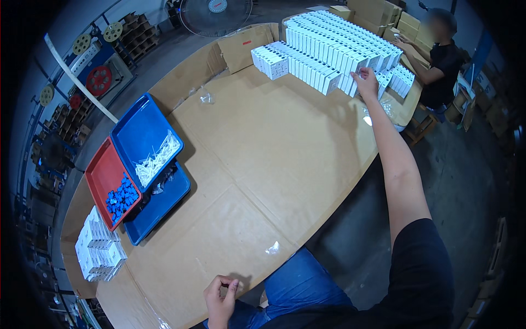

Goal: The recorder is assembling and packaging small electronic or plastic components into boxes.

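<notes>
Right hand (366, 82) extended across the cardboard-covered bench (263, 164), fingers grasping a white box (359, 70) at the near end of the stacked rows of white boxes (329, 49). Left hand (221, 299) at the bench's near edge, fingers loosely clenched, holding nothing visible.

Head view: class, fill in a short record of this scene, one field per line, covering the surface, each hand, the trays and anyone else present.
Surface: cardboard-covered table
Right hand: stretched far out, touching the rows of white boxes
Left hand: at the near edge, fingers curled; whether it holds anything cannot be told
Blue tray: holds white parts
Red tray: holds blue parts
Near left: small stack of white boxes
Other person: seated at the far right corner
</notes>
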A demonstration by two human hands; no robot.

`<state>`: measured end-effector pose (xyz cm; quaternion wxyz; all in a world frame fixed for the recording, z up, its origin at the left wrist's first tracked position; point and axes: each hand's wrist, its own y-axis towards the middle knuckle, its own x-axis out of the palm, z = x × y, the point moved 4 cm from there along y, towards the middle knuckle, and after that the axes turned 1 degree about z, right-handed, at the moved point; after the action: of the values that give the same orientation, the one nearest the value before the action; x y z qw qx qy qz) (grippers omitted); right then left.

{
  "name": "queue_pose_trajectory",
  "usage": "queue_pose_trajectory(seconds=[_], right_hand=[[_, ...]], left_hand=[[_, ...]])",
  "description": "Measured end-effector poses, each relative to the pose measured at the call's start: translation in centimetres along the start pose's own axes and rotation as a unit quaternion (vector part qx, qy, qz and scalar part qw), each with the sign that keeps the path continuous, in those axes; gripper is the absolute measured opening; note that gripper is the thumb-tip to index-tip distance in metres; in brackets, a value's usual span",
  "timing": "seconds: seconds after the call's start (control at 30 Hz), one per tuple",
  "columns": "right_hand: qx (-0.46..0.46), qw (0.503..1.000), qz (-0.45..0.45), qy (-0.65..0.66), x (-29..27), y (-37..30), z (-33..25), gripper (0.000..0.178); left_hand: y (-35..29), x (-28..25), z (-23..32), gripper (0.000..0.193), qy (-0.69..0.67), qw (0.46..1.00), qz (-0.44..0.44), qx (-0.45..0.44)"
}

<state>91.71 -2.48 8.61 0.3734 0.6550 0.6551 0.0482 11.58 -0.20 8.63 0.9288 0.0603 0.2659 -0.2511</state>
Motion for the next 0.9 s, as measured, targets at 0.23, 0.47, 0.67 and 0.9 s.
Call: queue_pose_trajectory(seconds=[0.23,0.47,0.67,0.9], right_hand=[[-0.086,0.995,0.058,-0.003,0.8,0.0,0.9,0.050],[-0.139,0.968,-0.188,0.088,-2.5,-20.6,-9.2,0.032],[-0.250,0.896,-0.355,0.092,-6.7,-36.9,-20.6,0.022],[-0.241,0.841,-0.449,0.183,-9.5,-49.3,-31.3,0.021]], left_hand=[[-0.7,-0.6,-1.5,0.022,0.001,0.999,-0.042,0.033],[-0.4,-4.3,-0.4,0.019,0.002,1.000,0.005,0.005],[-1.5,-10.2,-6.1,0.029,0.127,0.981,0.099,0.106],[-4.7,-20.3,-15.4,0.029,0.227,0.950,0.203,0.068]])
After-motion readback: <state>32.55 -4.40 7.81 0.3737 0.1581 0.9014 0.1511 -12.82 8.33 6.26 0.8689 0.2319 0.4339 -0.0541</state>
